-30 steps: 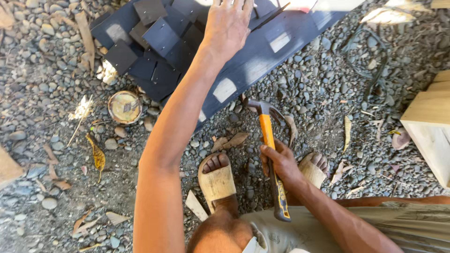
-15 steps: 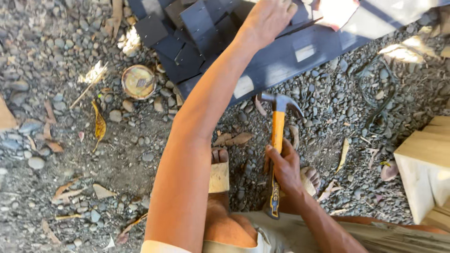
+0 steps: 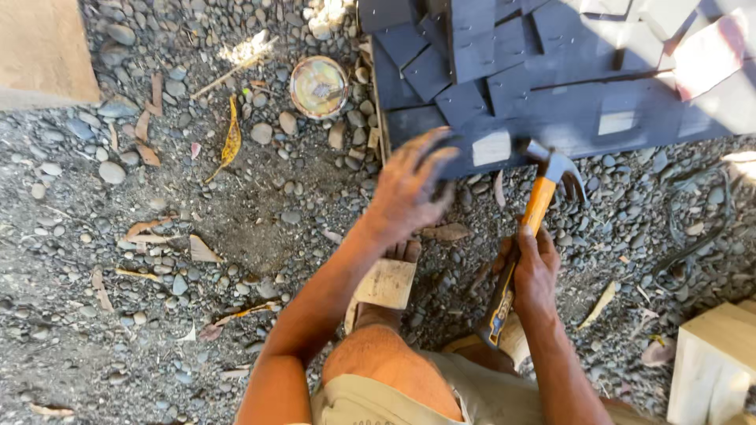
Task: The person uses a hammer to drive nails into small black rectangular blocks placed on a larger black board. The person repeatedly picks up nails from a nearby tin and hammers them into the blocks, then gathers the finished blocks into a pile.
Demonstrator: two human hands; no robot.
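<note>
Gravel yard clutter
Round tin [image 3: 318, 86] and yellow leaf [image 3: 231, 138] lie upper left; pale wooden block [image 3: 715, 364] sits lower right.

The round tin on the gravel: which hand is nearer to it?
Left. The left hand hovers open, below and right of the round tin, by the dark panel's edge. The right hand is farther right and lower, gripping the hammer.

harsh sunlight falls in patches at the top and right, with glare there. most gravel lies shaded. the left hand [image 3: 405, 193] is motion-blurred.
</note>
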